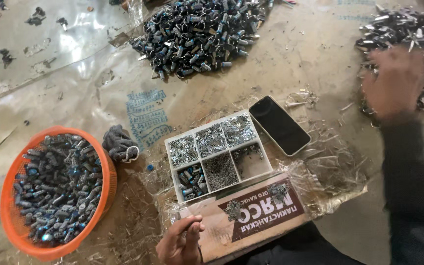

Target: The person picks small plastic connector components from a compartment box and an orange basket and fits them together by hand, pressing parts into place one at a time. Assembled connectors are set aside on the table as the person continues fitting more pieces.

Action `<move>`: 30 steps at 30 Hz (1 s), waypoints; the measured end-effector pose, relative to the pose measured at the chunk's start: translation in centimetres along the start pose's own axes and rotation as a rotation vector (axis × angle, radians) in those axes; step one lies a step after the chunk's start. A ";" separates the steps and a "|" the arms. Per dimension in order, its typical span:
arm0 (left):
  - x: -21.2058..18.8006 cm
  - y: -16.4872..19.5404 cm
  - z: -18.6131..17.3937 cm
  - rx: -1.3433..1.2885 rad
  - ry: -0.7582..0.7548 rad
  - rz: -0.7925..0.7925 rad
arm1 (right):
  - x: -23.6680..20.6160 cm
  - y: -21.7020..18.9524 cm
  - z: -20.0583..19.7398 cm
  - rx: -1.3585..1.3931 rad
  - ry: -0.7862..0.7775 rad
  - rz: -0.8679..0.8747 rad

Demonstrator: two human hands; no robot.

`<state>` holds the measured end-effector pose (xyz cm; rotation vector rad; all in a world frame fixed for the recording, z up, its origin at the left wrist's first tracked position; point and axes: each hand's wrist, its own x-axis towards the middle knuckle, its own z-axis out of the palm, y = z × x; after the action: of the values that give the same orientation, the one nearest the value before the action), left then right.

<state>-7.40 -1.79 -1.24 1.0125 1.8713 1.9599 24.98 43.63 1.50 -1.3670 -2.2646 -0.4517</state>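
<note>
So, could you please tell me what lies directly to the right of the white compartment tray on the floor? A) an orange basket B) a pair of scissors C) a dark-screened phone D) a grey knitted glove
C: the phone, screen dark, lies face up just beyond the right edge of the white compartment tray, while the orange basket and the grey glove sit to the tray's left.

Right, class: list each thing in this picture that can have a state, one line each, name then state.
orange basket: nearly full of small dark parts
compartment tray: uncovered, all six sections hold parts
phone: screen dark, lying flat
left hand: fingers pinched together
right hand: blurred, over the metal pile
grey glove: crumpled, not worn
</note>
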 end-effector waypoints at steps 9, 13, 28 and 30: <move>1.9 0.5 0.4 0.132 -0.010 -0.092 | 12.0 2.4 6.4 -0.436 -0.297 -0.117; 3.5 2.3 1.2 0.200 0.017 -0.099 | 10.8 -1.6 4.5 -0.134 -0.231 -0.076; 6.7 7.3 7.9 0.082 -0.399 0.182 | -11.6 -13.2 -3.7 2.874 -0.425 1.149; 6.1 8.1 9.4 0.024 -0.516 0.080 | -14.6 -15.7 -4.8 2.552 -0.461 0.960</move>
<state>-3.70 8.02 7.67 1.4512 1.5837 1.5176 17.89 23.29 -2.99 -0.4881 -0.4287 2.1950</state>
